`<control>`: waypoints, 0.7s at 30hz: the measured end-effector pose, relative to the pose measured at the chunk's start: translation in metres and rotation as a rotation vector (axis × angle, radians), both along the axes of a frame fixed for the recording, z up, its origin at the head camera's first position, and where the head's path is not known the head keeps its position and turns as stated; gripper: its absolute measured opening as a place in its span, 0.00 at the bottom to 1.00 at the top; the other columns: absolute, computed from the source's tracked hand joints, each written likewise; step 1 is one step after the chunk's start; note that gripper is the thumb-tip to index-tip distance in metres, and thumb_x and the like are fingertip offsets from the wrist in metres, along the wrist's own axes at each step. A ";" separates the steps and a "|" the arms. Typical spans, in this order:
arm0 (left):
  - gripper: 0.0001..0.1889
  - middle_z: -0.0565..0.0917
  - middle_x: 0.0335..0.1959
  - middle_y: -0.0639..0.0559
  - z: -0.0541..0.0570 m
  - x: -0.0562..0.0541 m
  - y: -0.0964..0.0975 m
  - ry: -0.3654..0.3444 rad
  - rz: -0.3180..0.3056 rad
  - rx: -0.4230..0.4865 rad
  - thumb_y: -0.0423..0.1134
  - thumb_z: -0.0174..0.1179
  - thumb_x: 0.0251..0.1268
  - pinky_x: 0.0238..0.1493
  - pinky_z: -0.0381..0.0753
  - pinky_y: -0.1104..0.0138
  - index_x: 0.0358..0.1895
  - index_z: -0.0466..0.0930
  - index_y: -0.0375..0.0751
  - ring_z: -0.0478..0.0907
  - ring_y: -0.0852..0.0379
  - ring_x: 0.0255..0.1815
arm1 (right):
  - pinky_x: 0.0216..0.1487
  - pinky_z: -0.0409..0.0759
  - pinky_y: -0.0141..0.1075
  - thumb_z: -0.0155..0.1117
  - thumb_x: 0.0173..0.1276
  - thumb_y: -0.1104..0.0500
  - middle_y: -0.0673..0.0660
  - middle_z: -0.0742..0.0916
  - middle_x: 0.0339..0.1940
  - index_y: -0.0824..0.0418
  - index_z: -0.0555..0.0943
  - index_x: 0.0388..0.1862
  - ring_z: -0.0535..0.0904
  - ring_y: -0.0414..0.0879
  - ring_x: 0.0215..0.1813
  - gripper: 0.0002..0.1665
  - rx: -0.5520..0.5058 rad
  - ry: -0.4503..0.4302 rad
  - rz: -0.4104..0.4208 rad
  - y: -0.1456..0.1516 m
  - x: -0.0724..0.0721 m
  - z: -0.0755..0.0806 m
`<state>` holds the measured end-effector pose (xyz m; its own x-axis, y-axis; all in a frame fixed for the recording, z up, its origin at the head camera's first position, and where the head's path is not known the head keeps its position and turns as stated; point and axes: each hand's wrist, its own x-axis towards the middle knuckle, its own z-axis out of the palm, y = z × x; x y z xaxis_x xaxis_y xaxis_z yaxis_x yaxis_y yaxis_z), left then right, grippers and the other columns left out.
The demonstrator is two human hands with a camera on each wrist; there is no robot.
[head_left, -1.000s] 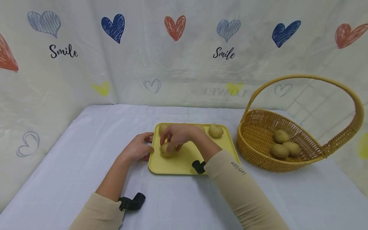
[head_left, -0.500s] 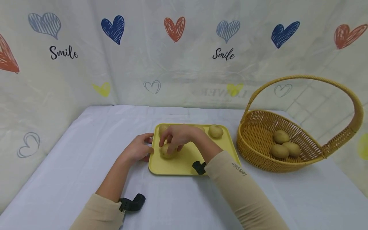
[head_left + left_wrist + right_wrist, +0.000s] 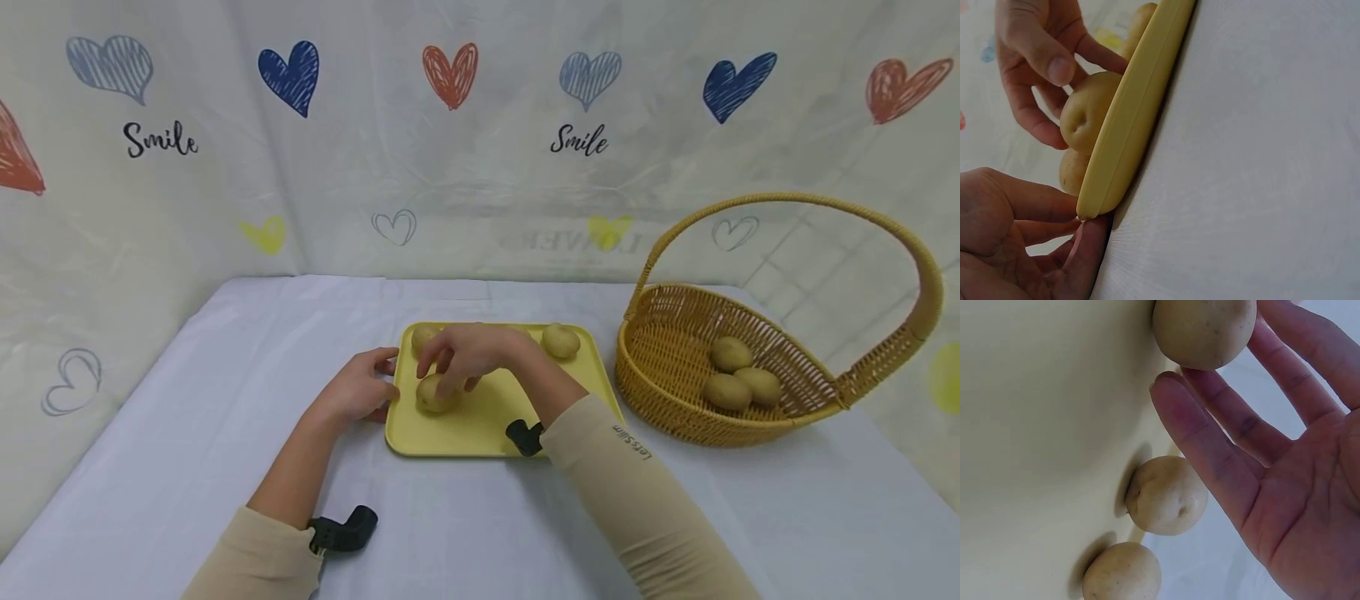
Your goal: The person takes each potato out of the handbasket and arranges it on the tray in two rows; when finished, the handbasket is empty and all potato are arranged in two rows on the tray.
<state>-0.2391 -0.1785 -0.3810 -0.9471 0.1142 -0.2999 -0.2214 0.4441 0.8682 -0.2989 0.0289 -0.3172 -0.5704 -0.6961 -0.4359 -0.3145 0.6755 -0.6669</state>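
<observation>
My left hand [image 3: 358, 387] grips the left rim of the yellow tray [image 3: 472, 433], thumb and fingers at its edge in the left wrist view. Over the tray's left part is my right hand [image 3: 468, 354], its fingers spread loosely around a potato [image 3: 431, 396] that rests on the tray. In the right wrist view those fingers [image 3: 1204, 437] are fairly straight, close against the potato [image 3: 1204, 331]. Along the tray's back edge lie a potato [image 3: 423, 336] at the left corner and another potato [image 3: 561, 341] at the right; one between them is mostly hidden by the right hand.
To the right of the tray stands a wicker basket [image 3: 652, 404] with a tall arched handle [image 3: 795, 198]. Three potatoes [image 3: 731, 392] lie in it. A white cloth [image 3: 300, 317] covers the table, with a printed curtain [image 3: 480, 175] behind it.
My right hand's fingers have loosened a little around the potato, and its wrist has shifted slightly right. The left hand stays at the tray's rim. The head view has moved slightly.
</observation>
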 end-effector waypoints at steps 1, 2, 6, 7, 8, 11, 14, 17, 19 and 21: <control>0.42 0.69 0.67 0.39 0.000 0.000 0.000 0.002 0.001 0.001 0.23 0.56 0.60 0.39 0.90 0.60 0.81 0.57 0.36 0.79 0.48 0.51 | 0.49 0.88 0.44 0.76 0.61 0.59 0.57 0.87 0.55 0.51 0.86 0.55 0.84 0.45 0.51 0.22 -0.002 0.005 -0.003 0.001 0.000 0.001; 0.42 0.68 0.67 0.38 0.000 0.000 0.000 0.004 0.001 0.001 0.23 0.56 0.60 0.39 0.90 0.60 0.81 0.57 0.36 0.79 0.48 0.50 | 0.49 0.88 0.44 0.76 0.61 0.58 0.56 0.86 0.55 0.51 0.86 0.55 0.84 0.45 0.52 0.22 -0.007 0.011 -0.004 0.002 0.000 0.001; 0.42 0.69 0.67 0.38 -0.002 -0.001 0.000 0.016 0.001 0.000 0.23 0.56 0.60 0.38 0.90 0.60 0.81 0.57 0.36 0.78 0.49 0.49 | 0.50 0.88 0.44 0.75 0.62 0.57 0.56 0.86 0.58 0.52 0.86 0.57 0.81 0.46 0.58 0.22 -0.043 0.025 -0.034 0.008 -0.001 0.002; 0.42 0.69 0.67 0.38 -0.002 -0.001 0.000 0.019 0.001 0.000 0.23 0.56 0.60 0.38 0.90 0.60 0.81 0.58 0.36 0.78 0.49 0.50 | 0.50 0.88 0.44 0.75 0.62 0.57 0.57 0.85 0.59 0.52 0.86 0.57 0.81 0.46 0.59 0.23 -0.054 0.025 -0.040 0.010 -0.001 0.002; 0.42 0.69 0.67 0.38 -0.003 -0.001 0.000 0.017 0.000 -0.003 0.23 0.56 0.60 0.38 0.90 0.60 0.81 0.58 0.36 0.78 0.48 0.50 | 0.50 0.88 0.43 0.75 0.63 0.58 0.57 0.85 0.59 0.53 0.86 0.58 0.80 0.47 0.60 0.23 -0.067 0.023 -0.044 0.011 -0.001 0.003; 0.41 0.68 0.68 0.39 -0.003 -0.001 0.000 0.009 0.002 -0.004 0.23 0.56 0.60 0.39 0.90 0.60 0.81 0.57 0.37 0.78 0.48 0.52 | 0.51 0.88 0.43 0.75 0.63 0.58 0.59 0.85 0.61 0.54 0.86 0.59 0.80 0.47 0.61 0.24 -0.102 0.014 -0.060 0.016 -0.002 0.004; 0.41 0.68 0.68 0.39 -0.003 -0.001 0.000 0.001 0.002 -0.004 0.24 0.57 0.61 0.40 0.90 0.60 0.81 0.57 0.38 0.78 0.47 0.53 | 0.53 0.87 0.45 0.74 0.64 0.58 0.59 0.86 0.61 0.54 0.85 0.60 0.81 0.47 0.62 0.24 -0.142 0.015 -0.056 0.022 -0.001 0.005; 0.42 0.68 0.68 0.39 -0.003 -0.001 0.001 0.003 0.001 -0.001 0.24 0.57 0.61 0.40 0.90 0.60 0.81 0.57 0.37 0.78 0.47 0.53 | 0.54 0.87 0.46 0.73 0.64 0.58 0.59 0.86 0.61 0.52 0.86 0.59 0.81 0.47 0.62 0.23 -0.185 0.027 -0.043 0.029 0.001 0.008; 0.42 0.68 0.68 0.38 -0.004 -0.002 0.001 0.006 -0.001 -0.003 0.24 0.56 0.61 0.40 0.90 0.60 0.81 0.57 0.37 0.78 0.47 0.53 | 0.54 0.87 0.47 0.73 0.65 0.58 0.60 0.86 0.61 0.50 0.86 0.58 0.81 0.48 0.62 0.22 -0.207 0.034 -0.035 0.033 0.003 0.011; 0.42 0.68 0.68 0.38 -0.004 -0.001 0.001 0.009 0.000 -0.004 0.24 0.56 0.61 0.39 0.90 0.60 0.81 0.57 0.37 0.78 0.48 0.52 | 0.54 0.87 0.47 0.72 0.65 0.58 0.59 0.86 0.61 0.49 0.87 0.57 0.81 0.47 0.62 0.20 -0.224 0.043 -0.030 0.036 0.003 0.013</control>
